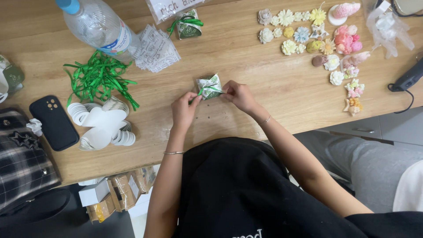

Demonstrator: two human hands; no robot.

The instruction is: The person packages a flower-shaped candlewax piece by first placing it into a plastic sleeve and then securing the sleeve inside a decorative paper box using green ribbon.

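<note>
Right now I pinch green ribbon on a small wrapped packet [209, 86] mid-table.
Left hand [183, 110] and right hand [238, 95] flank it, fingers closed on ribbon ends; bare table [246, 66] surrounds it, the near edge close behind my wrists.

— What do I see on the wooden table [264, 105]?
— A water bottle [99, 26], green ribbons [99, 79], a black phone [55, 122], white paper rings [103, 123], pastel flower figures [317, 39].
</note>
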